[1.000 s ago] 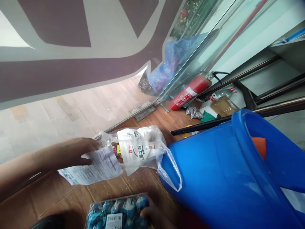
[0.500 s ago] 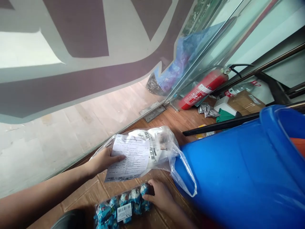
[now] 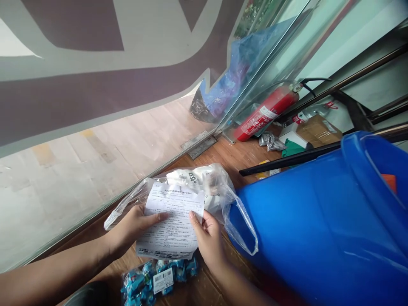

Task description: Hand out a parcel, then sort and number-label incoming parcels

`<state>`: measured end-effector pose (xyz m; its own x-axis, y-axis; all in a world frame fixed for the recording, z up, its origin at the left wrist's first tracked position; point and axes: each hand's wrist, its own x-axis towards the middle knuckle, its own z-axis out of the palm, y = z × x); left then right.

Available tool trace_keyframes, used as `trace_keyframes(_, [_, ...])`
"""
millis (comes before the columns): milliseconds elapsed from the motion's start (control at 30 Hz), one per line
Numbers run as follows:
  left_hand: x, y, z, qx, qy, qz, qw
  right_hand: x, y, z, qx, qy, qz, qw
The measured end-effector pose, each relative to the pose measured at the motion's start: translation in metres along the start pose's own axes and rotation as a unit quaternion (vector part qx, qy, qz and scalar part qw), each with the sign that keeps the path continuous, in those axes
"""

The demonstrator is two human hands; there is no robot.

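Observation:
A white printed sheet [image 3: 174, 231] is held between my two hands. My left hand [image 3: 135, 225] grips its left edge, thumb on top. On its right edge, my right hand [image 3: 208, 233] pinches the paper between thumb and fingers. Behind the sheet lies a clear plastic bag [image 3: 228, 193] with white printed packets inside; its handles spread left and right. Below the paper, on the brown floor, rests a clear pack of blue-wrapped pieces [image 3: 137, 282] with a white barcode label [image 3: 163, 280]. The sheet overlaps the pack's upper edge.
A large blue barrel [image 3: 306, 221] lies close on the right. Ahead stand a red fire extinguisher [image 3: 267, 112], a cardboard box [image 3: 320, 131] and a dark bar [image 3: 287, 162]. A glass panel [image 3: 95, 187] borders the left side. A dark shoe [image 3: 89, 294] shows at bottom.
My right hand has let go of the blue-wrapped pack and moved up to grip the sheet's right edge. The sheet has come slightly lower, off the bag's front. The view has shifted a little.

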<state>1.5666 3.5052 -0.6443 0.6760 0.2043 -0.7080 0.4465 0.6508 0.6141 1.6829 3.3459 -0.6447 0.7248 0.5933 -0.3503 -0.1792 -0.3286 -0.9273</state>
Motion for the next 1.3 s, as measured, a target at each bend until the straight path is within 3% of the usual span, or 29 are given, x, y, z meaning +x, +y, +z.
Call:
trace_keyframes(133, [-0.003, 0.001, 0.006, -0.028, 0.043, -0.018, 0.999, -0.002, 0.001, 0.002, 0.008, -0.006, 0.009, 1.000])
trace_keyframes(500, [0.006, -0.007, 0.007, -0.020, 0.063, -0.037, 0.997, -0.004, 0.002, 0.002, 0.019, 0.001, 0.036, 0.999])
trace_keyframes(800, [0.007, -0.008, 0.007, -0.027, 0.082, -0.029, 0.996, -0.004, 0.004, 0.006, 0.091, 0.065, 0.090, 0.990])
trace_keyframes(1133, [0.008, -0.008, 0.006, 0.046, 0.082, -0.016, 0.995, -0.002, 0.017, -0.001, 0.066, 0.112, 0.100, 0.986])
trace_keyframes(1200, [0.002, -0.005, 0.003, 0.148, 0.039, 0.030, 0.988, 0.003, 0.022, -0.009, 0.055, 0.109, 0.064, 0.990])
trace_keyframes(1233, [-0.001, -0.004, 0.002, 0.221, -0.017, 0.077, 0.972, 0.007, 0.023, -0.013, 0.055, 0.096, 0.045, 0.993])
trace_keyframes(1267, [-0.004, -0.003, -0.001, 0.303, -0.084, 0.143, 0.939, 0.011, 0.023, -0.018, 0.058, 0.079, 0.026, 0.995])
trace_keyframes(1300, [-0.005, -0.003, -0.003, 0.382, -0.145, 0.222, 0.885, 0.017, 0.022, -0.022, 0.060, 0.061, 0.005, 0.996])
